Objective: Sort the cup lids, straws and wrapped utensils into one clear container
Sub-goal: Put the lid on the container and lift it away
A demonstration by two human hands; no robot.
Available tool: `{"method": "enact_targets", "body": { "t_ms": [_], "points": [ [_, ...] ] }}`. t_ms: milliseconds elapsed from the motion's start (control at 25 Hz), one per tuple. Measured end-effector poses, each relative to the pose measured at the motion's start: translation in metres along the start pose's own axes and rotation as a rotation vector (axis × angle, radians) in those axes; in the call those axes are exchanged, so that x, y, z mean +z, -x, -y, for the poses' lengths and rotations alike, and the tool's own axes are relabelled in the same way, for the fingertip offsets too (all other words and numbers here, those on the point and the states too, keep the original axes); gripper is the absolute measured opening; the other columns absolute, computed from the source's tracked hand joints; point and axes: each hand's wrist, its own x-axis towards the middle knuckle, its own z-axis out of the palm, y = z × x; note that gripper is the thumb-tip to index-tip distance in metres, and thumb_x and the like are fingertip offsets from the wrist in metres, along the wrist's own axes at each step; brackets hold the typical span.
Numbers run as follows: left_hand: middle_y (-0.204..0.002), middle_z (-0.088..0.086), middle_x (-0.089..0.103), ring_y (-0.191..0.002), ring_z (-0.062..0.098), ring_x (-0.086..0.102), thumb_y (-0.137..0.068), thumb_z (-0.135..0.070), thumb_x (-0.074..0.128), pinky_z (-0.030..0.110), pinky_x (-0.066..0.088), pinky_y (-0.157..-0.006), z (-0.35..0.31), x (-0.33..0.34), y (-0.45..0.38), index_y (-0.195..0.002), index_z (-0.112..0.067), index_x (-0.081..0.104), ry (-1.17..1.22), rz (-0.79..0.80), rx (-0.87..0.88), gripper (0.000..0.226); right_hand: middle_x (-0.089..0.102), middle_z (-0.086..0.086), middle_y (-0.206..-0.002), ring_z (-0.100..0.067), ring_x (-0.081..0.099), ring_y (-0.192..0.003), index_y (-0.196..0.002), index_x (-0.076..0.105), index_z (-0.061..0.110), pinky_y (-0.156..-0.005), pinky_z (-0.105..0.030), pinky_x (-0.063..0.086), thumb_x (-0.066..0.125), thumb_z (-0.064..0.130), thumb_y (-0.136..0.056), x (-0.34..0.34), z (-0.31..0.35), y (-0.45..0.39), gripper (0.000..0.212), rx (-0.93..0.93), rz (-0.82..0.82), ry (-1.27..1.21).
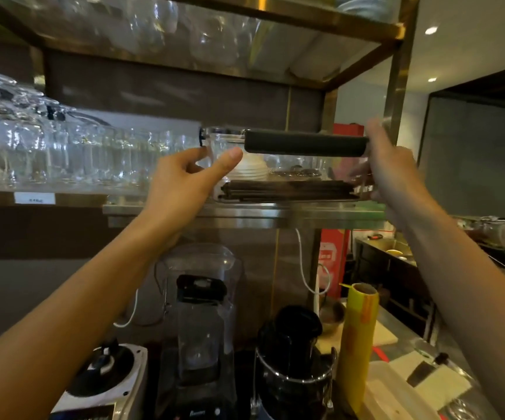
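A clear container (287, 204) rests on the steel shelf (245, 215) at eye level, with a black bar (305, 144) across its top. Inside lie a layer of dark straws (284, 190), a stack of white cup lids (251, 169) and some dark pieces (299, 172) that are too blurred to name. My left hand (190, 183) grips the container's left end, thumb on the front wall. My right hand (393, 174) clasps its right end, and its fingers are blurred.
Rows of drinking glasses (63, 153) fill the shelf to the left. More glasses hang above. Below stand a blender (199, 313), a dark juicer (293, 353), a yellow roll (357, 338) and a grinder (105, 374). A steel counter (411, 344) runs along the right.
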Motion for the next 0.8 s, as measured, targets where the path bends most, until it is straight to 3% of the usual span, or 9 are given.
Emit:
{"method": "enact_targets", "body": {
  "t_ms": [80, 160, 240, 320, 480, 560, 800],
  "points": [
    [-0.107, 0.005, 0.074, -0.093, 0.014, 0.072, -0.079, -0.073, 0.069, 0.035, 0.060, -0.092, 0.013, 0.015, -0.029, -0.141, -0.015, 0.062, 0.002, 0.017, -0.038, 0.085, 0.075, -0.007, -0.102, -0.023, 0.070, -0.099, -0.112, 0.067, 0.021, -0.077, -0.038, 0.049, 0.037, 0.080, -0.090, 0.004, -0.014, -0.032, 0.069, 0.006, 0.011, 0.039],
    [-0.119, 0.008, 0.072, -0.097, 0.015, 0.071, -0.081, -0.069, 0.069, 0.023, 0.060, -0.082, 0.025, 0.030, -0.050, -0.140, -0.012, 0.063, 0.014, 0.050, -0.063, 0.082, 0.075, -0.008, -0.100, -0.025, 0.071, -0.094, -0.105, 0.067, 0.022, -0.087, -0.042, 0.055, 0.039, 0.078, -0.091, 0.008, -0.028, -0.059, 0.065, 0.020, -0.003, 0.067],
    [-0.129, 0.008, 0.068, -0.102, 0.014, 0.068, -0.085, -0.064, 0.069, 0.016, 0.057, -0.073, 0.033, 0.047, -0.065, -0.139, -0.011, 0.063, 0.031, 0.070, -0.073, 0.076, 0.074, -0.012, -0.101, -0.027, 0.071, -0.091, -0.101, 0.067, 0.021, -0.082, -0.036, 0.057, 0.039, 0.073, -0.096, 0.009, -0.038, -0.079, 0.059, 0.028, 0.005, 0.083],
    [-0.140, 0.005, 0.064, -0.106, 0.014, 0.068, -0.085, -0.066, 0.068, 0.025, 0.059, -0.083, 0.041, 0.060, -0.078, -0.140, -0.011, 0.062, 0.025, 0.099, -0.074, 0.078, 0.074, -0.015, -0.104, -0.029, 0.072, -0.093, -0.099, 0.065, 0.023, -0.076, -0.033, 0.054, 0.040, 0.069, -0.098, 0.009, -0.046, -0.094, 0.053, 0.025, 0.000, 0.082],
    [-0.148, 0.004, 0.060, -0.114, 0.017, 0.067, -0.083, -0.073, 0.064, 0.038, 0.058, -0.098, 0.056, 0.071, -0.090, -0.144, -0.011, 0.058, -0.029, 0.127, -0.070, 0.088, 0.074, -0.014, -0.104, -0.032, 0.073, -0.093, -0.092, 0.064, 0.026, -0.090, -0.045, 0.059, 0.043, 0.069, -0.097, 0.009, -0.066, -0.114, 0.049, 0.035, -0.014, 0.071],
    [-0.147, 0.005, 0.061, -0.116, 0.018, 0.067, -0.079, -0.079, 0.063, 0.044, 0.055, -0.103, 0.063, 0.074, -0.093, -0.145, -0.012, 0.057, -0.056, 0.117, -0.076, 0.094, 0.074, -0.012, -0.103, -0.030, 0.073, -0.089, -0.092, 0.063, 0.026, -0.086, -0.043, 0.060, 0.043, 0.068, -0.098, 0.012, -0.072, -0.120, 0.046, 0.060, 0.005, 0.076],
    [-0.141, 0.007, 0.064, -0.104, 0.016, 0.070, -0.081, -0.073, 0.064, 0.047, 0.054, -0.104, 0.064, 0.078, -0.096, -0.145, -0.012, 0.057, -0.100, 0.107, -0.115, 0.089, 0.072, -0.013, -0.110, -0.029, 0.072, -0.096, -0.095, 0.058, 0.030, -0.090, -0.044, 0.058, 0.044, 0.067, -0.098, 0.011, -0.083, -0.127, 0.040, 0.078, 0.073, 0.038]
  ]
}}
